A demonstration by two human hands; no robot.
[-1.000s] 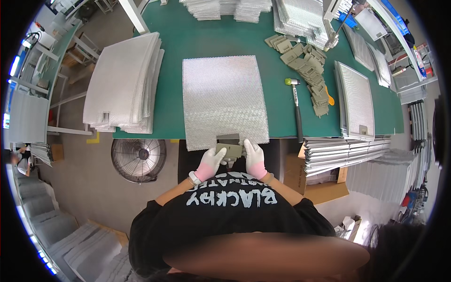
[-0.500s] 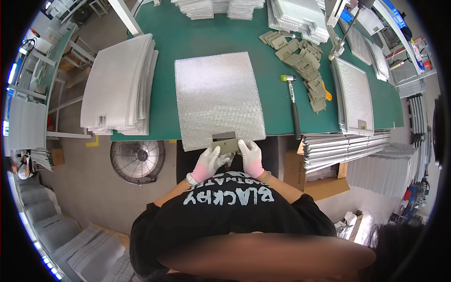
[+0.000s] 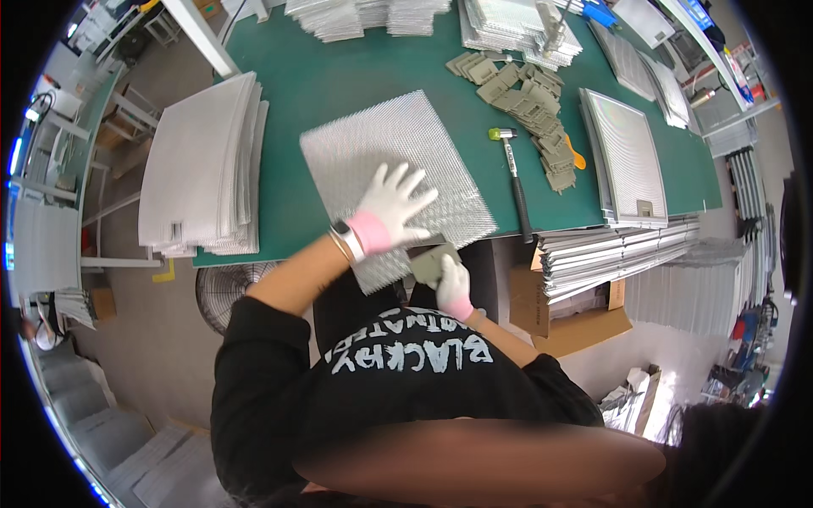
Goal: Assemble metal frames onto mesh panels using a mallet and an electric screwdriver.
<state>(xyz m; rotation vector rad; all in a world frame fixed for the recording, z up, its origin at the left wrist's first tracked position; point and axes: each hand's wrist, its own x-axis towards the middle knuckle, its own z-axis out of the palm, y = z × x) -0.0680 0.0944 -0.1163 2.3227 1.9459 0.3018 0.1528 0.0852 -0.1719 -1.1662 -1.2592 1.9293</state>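
Observation:
A silver mesh sheet point(image 3: 364, 135) lies turned at an angle on the green table, its near end over the front edge. My left hand point(image 3: 396, 207), in a white glove with a pink cuff, rests on the mesh with its fingers spread. Below it, my gloved right hand point(image 3: 454, 288) grips a flat olive-grey plastic plate point(image 3: 434, 264) between thumb and fingers. The plate sits at the notch in the sheet's near edge; whether it is joined to the mesh I cannot tell.
Left of the sheet stands a mesh stack point(image 3: 199, 161). To the right are a hammer point(image 3: 515, 182), a pile of olive-grey plastic plates point(image 3: 533, 110), an orange tool point(image 3: 577, 157) and framed mesh panels point(image 3: 627, 157). More mesh stacks point(image 3: 508, 25) line the far side. A fan point(image 3: 222, 296) stands below.
My left hand has left the plate and spread out on the mesh. The sheet has turned, its near end now closer to me. My right hand keeps the plate, lower and tilted.

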